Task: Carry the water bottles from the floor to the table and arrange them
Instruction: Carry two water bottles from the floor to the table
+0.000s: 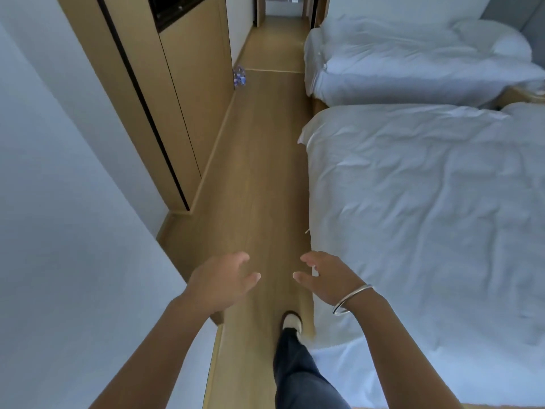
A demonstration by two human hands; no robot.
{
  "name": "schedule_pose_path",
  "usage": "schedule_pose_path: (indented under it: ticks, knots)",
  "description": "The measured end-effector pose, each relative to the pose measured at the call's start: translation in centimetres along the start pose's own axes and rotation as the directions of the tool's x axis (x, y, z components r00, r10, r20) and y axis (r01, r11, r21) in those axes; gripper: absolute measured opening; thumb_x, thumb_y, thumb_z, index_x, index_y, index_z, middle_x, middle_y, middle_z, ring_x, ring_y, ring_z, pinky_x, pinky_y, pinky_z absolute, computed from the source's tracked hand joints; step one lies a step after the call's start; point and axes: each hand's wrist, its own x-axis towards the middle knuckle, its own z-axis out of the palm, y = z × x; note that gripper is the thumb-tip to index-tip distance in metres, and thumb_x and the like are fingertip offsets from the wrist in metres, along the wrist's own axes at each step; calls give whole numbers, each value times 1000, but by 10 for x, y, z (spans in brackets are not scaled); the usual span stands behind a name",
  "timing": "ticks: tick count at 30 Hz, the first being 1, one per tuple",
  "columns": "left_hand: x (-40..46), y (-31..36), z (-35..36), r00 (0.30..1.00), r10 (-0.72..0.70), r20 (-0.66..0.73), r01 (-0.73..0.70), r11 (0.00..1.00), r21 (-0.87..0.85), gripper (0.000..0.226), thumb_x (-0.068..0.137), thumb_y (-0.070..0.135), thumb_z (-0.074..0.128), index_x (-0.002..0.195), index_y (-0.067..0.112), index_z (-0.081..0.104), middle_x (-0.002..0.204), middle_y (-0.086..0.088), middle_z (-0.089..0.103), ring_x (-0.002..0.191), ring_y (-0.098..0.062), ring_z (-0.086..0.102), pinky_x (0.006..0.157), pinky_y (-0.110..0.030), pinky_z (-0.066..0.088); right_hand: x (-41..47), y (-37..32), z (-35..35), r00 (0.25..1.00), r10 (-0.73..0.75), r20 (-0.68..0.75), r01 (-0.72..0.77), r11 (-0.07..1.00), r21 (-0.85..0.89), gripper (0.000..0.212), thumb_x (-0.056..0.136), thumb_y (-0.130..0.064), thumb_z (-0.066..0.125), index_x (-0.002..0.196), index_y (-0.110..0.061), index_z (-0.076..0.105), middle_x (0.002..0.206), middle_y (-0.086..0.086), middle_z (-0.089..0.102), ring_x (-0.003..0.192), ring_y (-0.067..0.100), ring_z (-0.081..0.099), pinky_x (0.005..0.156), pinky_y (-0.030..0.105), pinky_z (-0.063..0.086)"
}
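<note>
A pack of water bottles (239,76) with blue labels sits on the wooden floor far ahead, against the base of the wooden cabinet on the left. My left hand (219,280) and my right hand (326,276) are held out in front of me, low in the view, both empty with fingers spread and palms facing each other. A silver bangle circles my right wrist. No table is in view.
A narrow wooden floor strip (259,160) runs between a wooden wardrobe (188,93) and white wall on the left and two white-covered beds (427,202) on the right. My leg and shoe (292,321) step forward on the floor. A doorway opens at the far end.
</note>
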Motion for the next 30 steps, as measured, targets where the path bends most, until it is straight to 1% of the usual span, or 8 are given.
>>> schedule_pose_path:
  ticks: [5, 9, 13, 16, 19, 26, 28, 30]
  knots:
    - [110, 23, -45, 1000, -9, -21, 10, 999, 40, 56, 90, 49, 48, 138, 22, 40, 137, 3, 50, 122, -16, 49, 99, -37, 43, 108, 10, -59, 1000, -14, -12, 14, 999, -44, 53, 93, -41, 49, 137, -14, 39, 140, 6, 44, 128, 20, 42, 106, 30, 33]
    - [195, 45, -88, 997, -43, -66, 47, 997, 58, 55, 89, 51, 47, 137, 24, 41, 137, 3, 50, 124, -17, 48, 100, -36, 42, 190, 11, -118, 998, -23, -50, 19, 996, -84, 51, 93, -40, 48, 136, -13, 40, 137, 6, 46, 126, 21, 44, 103, 29, 33]
    - [263, 55, -122, 992, -70, -103, 76, 996, 55, 55, 90, 52, 45, 138, 25, 40, 136, 4, 50, 122, -17, 50, 98, -35, 42, 260, 9, -158, 999, -41, -9, 40, 993, -107, 50, 93, -38, 48, 135, -12, 41, 134, 8, 48, 123, 22, 46, 101, 29, 34]
    - [305, 53, -139, 992, -99, -76, 103, 994, 47, 55, 91, 50, 46, 138, 23, 40, 137, 3, 49, 122, -17, 49, 99, -37, 42, 306, 7, -176, 999, -29, 34, 32, 995, -94, 45, 92, -36, 50, 128, -8, 48, 128, 11, 52, 117, 25, 49, 98, 32, 39]
    - [348, 47, -156, 991, -111, -73, 113, 993, 25, 54, 91, 47, 48, 138, 21, 40, 139, 2, 48, 125, -17, 47, 98, -32, 40, 350, 7, -190, 999, -20, 36, 22, 998, -64, 41, 90, -34, 53, 119, -5, 55, 118, 11, 57, 110, 26, 53, 93, 33, 43]
    - [470, 24, -202, 993, -96, -64, 96, 995, -13, 56, 91, 47, 48, 140, 22, 38, 142, 2, 44, 126, -16, 45, 101, -36, 40, 476, 2, -218, 1000, -23, 4, 23, 998, -60, 45, 87, -37, 55, 124, -11, 51, 120, 8, 57, 111, 23, 53, 90, 31, 41]
    - [512, 18, -222, 994, -84, -68, 84, 996, 10, 55, 91, 47, 49, 138, 21, 40, 141, 2, 45, 126, -16, 46, 100, -34, 40, 519, -5, -229, 1000, -10, -14, 9, 997, -71, 42, 87, -37, 55, 119, -10, 53, 117, 9, 59, 108, 24, 55, 86, 30, 41]
    - [556, 10, -249, 994, -70, -86, 75, 996, 52, 55, 90, 48, 50, 137, 21, 42, 139, 1, 48, 124, -17, 48, 100, -34, 41, 563, -16, -246, 999, 13, -30, -15, 997, -73, 43, 87, -38, 55, 120, -10, 52, 118, 8, 59, 109, 24, 55, 86, 29, 41]
